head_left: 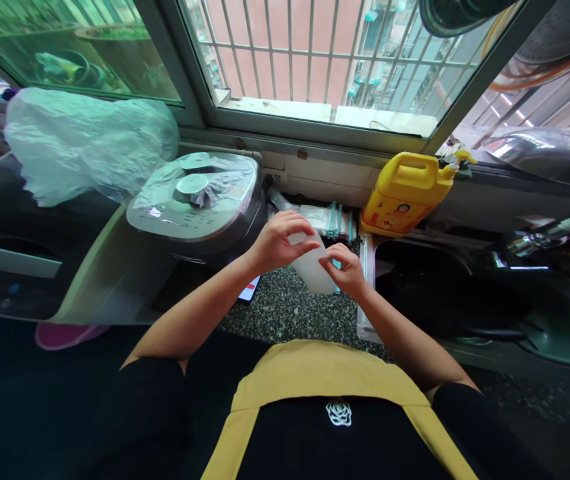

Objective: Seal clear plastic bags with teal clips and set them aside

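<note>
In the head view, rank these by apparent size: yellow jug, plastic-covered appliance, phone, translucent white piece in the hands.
Largest to smallest:
1. Plastic-covered appliance
2. Yellow jug
3. Translucent white piece
4. Phone, only partly visible, so this ranks just the part that shows.

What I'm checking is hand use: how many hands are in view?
2. The left hand is at the upper left of the whitish translucent sheet, and the right hand is at its right edge.
</note>
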Demonstrator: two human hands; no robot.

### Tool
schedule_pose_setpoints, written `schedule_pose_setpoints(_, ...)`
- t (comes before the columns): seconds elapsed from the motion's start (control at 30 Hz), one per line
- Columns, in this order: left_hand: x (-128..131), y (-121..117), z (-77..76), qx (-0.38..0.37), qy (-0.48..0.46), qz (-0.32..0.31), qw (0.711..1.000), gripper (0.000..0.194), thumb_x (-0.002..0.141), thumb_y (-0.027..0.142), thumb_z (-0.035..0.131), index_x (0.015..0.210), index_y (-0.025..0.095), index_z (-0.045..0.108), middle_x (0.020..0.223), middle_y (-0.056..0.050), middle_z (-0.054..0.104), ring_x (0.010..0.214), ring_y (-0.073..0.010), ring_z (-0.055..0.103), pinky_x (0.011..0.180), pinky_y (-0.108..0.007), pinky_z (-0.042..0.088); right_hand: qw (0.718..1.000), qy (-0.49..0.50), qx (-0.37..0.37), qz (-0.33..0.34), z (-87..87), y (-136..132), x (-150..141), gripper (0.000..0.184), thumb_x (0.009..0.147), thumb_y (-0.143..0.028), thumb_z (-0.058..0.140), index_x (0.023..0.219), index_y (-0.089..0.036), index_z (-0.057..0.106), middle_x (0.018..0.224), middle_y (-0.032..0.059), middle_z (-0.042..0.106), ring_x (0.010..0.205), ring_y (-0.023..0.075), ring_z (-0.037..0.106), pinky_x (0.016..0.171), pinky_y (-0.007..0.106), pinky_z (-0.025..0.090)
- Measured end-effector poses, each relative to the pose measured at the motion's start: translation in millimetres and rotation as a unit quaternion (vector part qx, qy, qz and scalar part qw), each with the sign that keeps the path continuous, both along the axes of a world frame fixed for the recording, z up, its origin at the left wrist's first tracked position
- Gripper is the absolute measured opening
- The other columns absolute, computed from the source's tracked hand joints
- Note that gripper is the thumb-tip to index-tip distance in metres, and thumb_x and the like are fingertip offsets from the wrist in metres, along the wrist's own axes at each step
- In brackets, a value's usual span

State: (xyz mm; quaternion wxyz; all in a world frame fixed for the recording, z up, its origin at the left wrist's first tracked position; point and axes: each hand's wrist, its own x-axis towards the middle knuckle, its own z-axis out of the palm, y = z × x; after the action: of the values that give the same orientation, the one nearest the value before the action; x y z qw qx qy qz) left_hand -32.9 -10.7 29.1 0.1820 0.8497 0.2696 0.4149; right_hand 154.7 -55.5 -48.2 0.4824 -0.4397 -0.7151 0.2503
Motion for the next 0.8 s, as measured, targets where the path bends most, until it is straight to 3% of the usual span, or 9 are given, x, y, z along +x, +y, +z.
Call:
schedule_pose_setpoints(0.2,-16.5,-0.5,-11.8,-0.109,-0.062,-0.044,0.991,0.026,0.073,0.042,0.070,0.078,0.017,0.063,0.090,-0.008,0.069,0.087,-0.0165,0.062,0.082,-0.033,0.050,0.998,0.047,-0.032,-0.020,-7.2,-9.0,8.5,0.030,0.081,-0.048,0.058,0.065,-0.023,0.062,0.069,0.0030,0.061,0.072,0.0186,0.052,0.072,0.036,0.043)
schedule_pose_setpoints(0.37,-11.7,-5.5,-20.9,-0.122,-0.092,-0.024,0.988,0.017,0.080,0.033,0.063,0.073,0.017,0.062,0.081,-0.006,0.067,0.078,-0.0137,0.062,0.076,-0.030,0.052,0.998,0.037,-0.056,0.001,-10.2,-10.5,12.4,0.031,0.080,-0.051,0.059,0.068,-0.022,0.063,0.073,0.0032,0.063,0.074,0.0186,0.054,0.075,0.036,0.044)
schedule_pose_setpoints(0.47,-6.6,-8.4,-21.8,-0.106,-0.078,-0.014,0.991,0.015,0.079,0.029,0.063,0.070,0.017,0.061,0.075,-0.005,0.066,0.073,-0.0133,0.060,0.071,-0.029,0.051,0.998,0.027,-0.055,0.010,-1.6,-8.6,13.1,0.033,0.077,-0.054,0.061,0.086,-0.023,0.065,0.085,0.0047,0.065,0.081,0.0192,0.057,0.078,0.036,0.046)
schedule_pose_setpoints(0.57,-3.1,-10.5,-21.0,-0.079,-0.057,-0.005,0.995,0.014,0.079,0.027,0.063,0.070,0.017,0.061,0.073,-0.004,0.064,0.071,-0.0131,0.059,0.068,-0.028,0.050,0.999,0.031,-0.003,-0.014,13.0,-7.1,11.2,0.038,0.077,-0.051,0.062,0.105,-0.025,0.061,0.095,0.0057,0.064,0.086,0.0196,0.058,0.080,0.035,0.047)
schedule_pose_setpoints(0.63,-1.7,-11.6,-20.3,-0.061,-0.049,-0.003,0.997,0.015,0.080,0.027,0.062,0.069,0.017,0.060,0.072,-0.004,0.064,0.071,-0.0131,0.058,0.068,-0.028,0.049,0.997,0.018,0.061,-0.031,23.4,-6.8,9.0,0.036,0.078,-0.046,0.063,0.108,-0.026,0.060,0.098,0.0061,0.063,0.090,0.0208,0.057,0.082,0.037,0.046)
schedule_pose_setpoints(0.8,-0.9,-14.3,-19.2,-0.028,-0.015,0.001,0.999,0.015,0.081,0.026,0.061,0.069,0.017,0.061,0.073,-0.004,0.065,0.072,-0.0136,0.059,0.069,-0.028,0.049,0.986,-0.087,0.134,-0.039,43.3,-5.6,6.6,0.009,0.081,-0.034,0.062,0.086,-0.028,0.064,0.098,0.0043,0.063,0.093,0.0218,0.056,0.086,0.041,0.043)
